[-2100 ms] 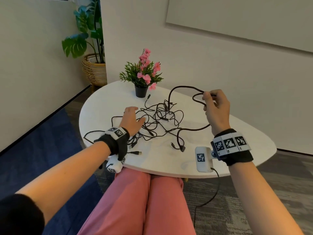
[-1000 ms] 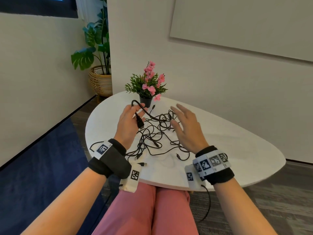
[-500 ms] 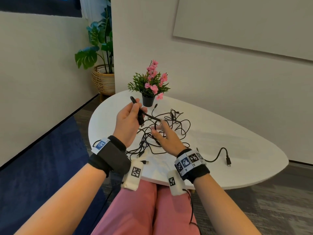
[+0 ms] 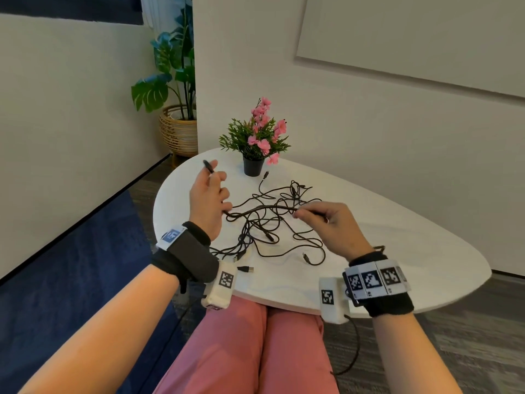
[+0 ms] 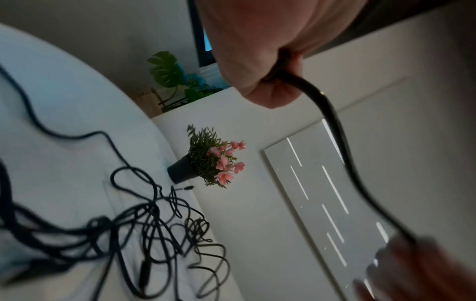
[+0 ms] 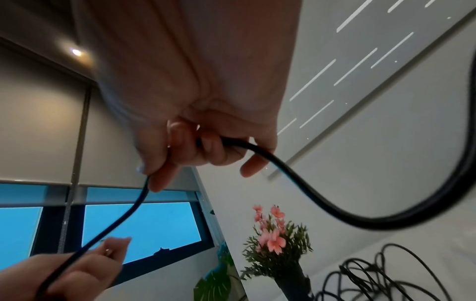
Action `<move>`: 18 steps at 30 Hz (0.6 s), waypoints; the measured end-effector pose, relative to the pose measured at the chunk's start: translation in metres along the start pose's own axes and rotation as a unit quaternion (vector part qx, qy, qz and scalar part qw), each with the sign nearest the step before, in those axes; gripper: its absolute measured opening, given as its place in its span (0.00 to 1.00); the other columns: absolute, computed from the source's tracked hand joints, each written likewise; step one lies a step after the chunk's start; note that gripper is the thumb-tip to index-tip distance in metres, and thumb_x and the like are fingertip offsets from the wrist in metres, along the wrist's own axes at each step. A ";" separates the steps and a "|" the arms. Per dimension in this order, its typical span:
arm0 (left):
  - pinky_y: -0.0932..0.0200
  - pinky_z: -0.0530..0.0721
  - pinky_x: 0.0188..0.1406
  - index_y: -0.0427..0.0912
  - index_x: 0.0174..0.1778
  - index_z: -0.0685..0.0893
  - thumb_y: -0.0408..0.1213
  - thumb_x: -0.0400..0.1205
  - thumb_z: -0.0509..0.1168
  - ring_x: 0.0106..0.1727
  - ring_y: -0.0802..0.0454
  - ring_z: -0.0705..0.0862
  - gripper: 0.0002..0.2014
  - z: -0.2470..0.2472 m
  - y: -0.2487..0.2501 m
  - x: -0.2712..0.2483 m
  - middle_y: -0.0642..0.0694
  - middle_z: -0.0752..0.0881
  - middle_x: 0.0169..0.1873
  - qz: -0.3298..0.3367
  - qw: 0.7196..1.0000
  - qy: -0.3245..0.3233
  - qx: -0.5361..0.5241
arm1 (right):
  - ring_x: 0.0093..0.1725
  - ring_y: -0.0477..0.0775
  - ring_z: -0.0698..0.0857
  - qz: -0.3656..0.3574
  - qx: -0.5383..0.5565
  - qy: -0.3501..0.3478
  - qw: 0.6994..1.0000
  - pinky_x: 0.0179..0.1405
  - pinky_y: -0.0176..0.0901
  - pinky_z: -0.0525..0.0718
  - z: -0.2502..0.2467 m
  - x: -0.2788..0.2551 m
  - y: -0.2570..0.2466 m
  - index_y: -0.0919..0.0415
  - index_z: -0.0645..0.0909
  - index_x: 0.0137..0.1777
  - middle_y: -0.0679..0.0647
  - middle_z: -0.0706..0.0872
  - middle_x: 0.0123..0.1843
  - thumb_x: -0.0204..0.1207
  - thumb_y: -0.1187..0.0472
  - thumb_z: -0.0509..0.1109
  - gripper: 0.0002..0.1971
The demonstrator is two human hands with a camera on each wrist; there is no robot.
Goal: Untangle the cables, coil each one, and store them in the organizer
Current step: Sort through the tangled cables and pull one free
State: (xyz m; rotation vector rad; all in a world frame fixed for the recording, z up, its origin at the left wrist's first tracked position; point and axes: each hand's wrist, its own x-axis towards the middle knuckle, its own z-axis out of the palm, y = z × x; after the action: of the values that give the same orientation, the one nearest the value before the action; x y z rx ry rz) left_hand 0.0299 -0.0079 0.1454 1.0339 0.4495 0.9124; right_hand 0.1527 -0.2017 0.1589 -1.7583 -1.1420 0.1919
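Note:
A tangle of thin black cables (image 4: 272,226) lies on the white oval table (image 4: 397,251). One thicker black cable (image 4: 261,208) is stretched above the pile between both hands. My left hand (image 4: 208,200) grips one end of it, the plug end sticking up past the fingers (image 4: 208,167). My right hand (image 4: 326,220) pinches the same cable (image 6: 283,163) between thumb and fingers, a loop trailing behind. In the left wrist view the cable (image 5: 332,130) runs from my fist toward the other hand. No organizer is in view.
A small black pot with pink flowers (image 4: 257,143) stands at the table's far edge, just behind the pile. Loose plug ends (image 4: 245,269) lie near the table's front edge. A large plant in a wicker basket (image 4: 179,132) stands on the floor.
The left hand lifted one cable's end off the pile. The right hand, open over the tangle a second ago, closed on that cable and slid right, drawing it taut.

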 end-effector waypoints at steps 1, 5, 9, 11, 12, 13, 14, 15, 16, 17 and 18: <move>0.69 0.64 0.17 0.51 0.66 0.74 0.36 0.88 0.51 0.25 0.61 0.63 0.13 0.004 -0.003 0.000 0.49 0.75 0.40 0.007 0.997 -0.018 0.073 | 0.40 0.44 0.85 -0.011 -0.015 0.014 1.000 0.42 0.33 0.80 0.000 0.004 -0.002 0.54 0.88 0.43 0.50 0.90 0.39 0.75 0.62 0.72 0.04; 0.58 0.71 0.34 0.49 0.60 0.79 0.43 0.88 0.49 0.41 0.46 0.79 0.15 0.018 -0.012 -0.005 0.41 0.83 0.54 0.062 0.906 -0.166 0.384 | 0.42 0.45 0.83 -0.044 -0.070 0.061 0.995 0.42 0.35 0.78 0.006 0.019 -0.001 0.55 0.89 0.46 0.42 0.86 0.38 0.76 0.59 0.72 0.04; 0.57 0.74 0.46 0.47 0.52 0.84 0.63 0.81 0.51 0.46 0.53 0.80 0.25 0.021 -0.015 -0.014 0.48 0.85 0.48 0.046 0.844 -0.287 0.451 | 0.42 0.41 0.78 -0.062 -0.122 0.090 0.986 0.44 0.36 0.74 0.013 0.028 0.000 0.54 0.89 0.47 0.34 0.81 0.36 0.76 0.57 0.71 0.05; 0.61 0.77 0.45 0.46 0.52 0.83 0.55 0.82 0.57 0.43 0.58 0.81 0.17 0.021 -0.016 -0.015 0.50 0.85 0.43 0.051 0.841 -0.309 0.440 | 0.42 0.47 0.82 -0.047 -0.085 0.102 0.990 0.46 0.41 0.79 0.013 0.032 0.000 0.55 0.89 0.45 0.40 0.84 0.37 0.75 0.57 0.73 0.04; 0.64 0.76 0.39 0.45 0.51 0.83 0.49 0.84 0.57 0.38 0.60 0.80 0.14 0.021 -0.016 -0.014 0.52 0.83 0.37 0.042 0.853 -0.307 0.420 | 0.40 0.48 0.83 -0.029 -0.052 0.109 0.992 0.44 0.41 0.80 0.014 0.033 0.000 0.55 0.89 0.43 0.42 0.85 0.36 0.73 0.56 0.75 0.04; 0.67 0.72 0.33 0.45 0.47 0.82 0.45 0.86 0.55 0.31 0.61 0.75 0.12 0.021 -0.017 -0.014 0.54 0.78 0.31 0.020 0.875 -0.298 0.381 | 0.35 0.48 0.81 -0.006 -0.021 0.119 0.993 0.39 0.38 0.80 0.015 0.034 0.002 0.56 0.88 0.41 0.44 0.84 0.33 0.70 0.54 0.77 0.06; 0.68 0.70 0.28 0.44 0.44 0.80 0.42 0.87 0.53 0.28 0.59 0.71 0.13 0.022 -0.016 -0.014 0.54 0.74 0.27 -0.009 0.901 -0.285 0.326 | 0.31 0.47 0.77 0.016 0.003 0.133 0.991 0.34 0.35 0.77 0.016 0.034 0.006 0.57 0.88 0.40 0.45 0.82 0.30 0.67 0.51 0.79 0.09; 0.67 0.70 0.25 0.44 0.41 0.78 0.41 0.88 0.51 0.28 0.57 0.69 0.13 0.023 -0.016 -0.015 0.53 0.71 0.26 -0.033 0.925 -0.267 0.269 | 0.29 0.46 0.73 0.036 0.021 0.144 0.989 0.31 0.34 0.74 0.018 0.034 0.009 0.58 0.88 0.39 0.46 0.80 0.28 0.64 0.49 0.80 0.13; 0.65 0.76 0.26 0.43 0.41 0.77 0.40 0.88 0.50 0.29 0.55 0.72 0.14 0.023 -0.014 -0.015 0.51 0.72 0.26 -0.048 0.946 -0.242 0.212 | 0.29 0.46 0.72 0.051 0.038 0.147 0.987 0.31 0.36 0.72 0.019 0.033 0.013 0.59 0.87 0.40 0.49 0.79 0.28 0.64 0.47 0.80 0.15; 0.61 0.83 0.31 0.41 0.42 0.77 0.40 0.88 0.50 0.33 0.52 0.80 0.14 0.023 -0.012 -0.014 0.48 0.77 0.29 -0.059 0.962 -0.212 0.158 | 0.31 0.47 0.72 0.061 0.056 0.141 0.987 0.32 0.40 0.72 0.021 0.032 0.017 0.61 0.86 0.41 0.52 0.78 0.29 0.67 0.47 0.78 0.16; 0.55 0.88 0.41 0.40 0.45 0.79 0.40 0.88 0.49 0.41 0.49 0.86 0.15 0.023 -0.010 -0.013 0.45 0.84 0.37 -0.070 0.975 -0.186 0.104 | 0.32 0.48 0.72 0.068 0.070 0.127 0.987 0.33 0.43 0.72 0.023 0.029 0.021 0.64 0.84 0.42 0.54 0.76 0.31 0.71 0.49 0.75 0.16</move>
State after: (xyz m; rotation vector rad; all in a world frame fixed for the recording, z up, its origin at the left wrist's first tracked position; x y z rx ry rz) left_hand 0.0431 -0.0331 0.1460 1.3161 0.3005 0.5355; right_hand 0.1682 -0.1661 0.1414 -1.6806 -0.8069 0.1219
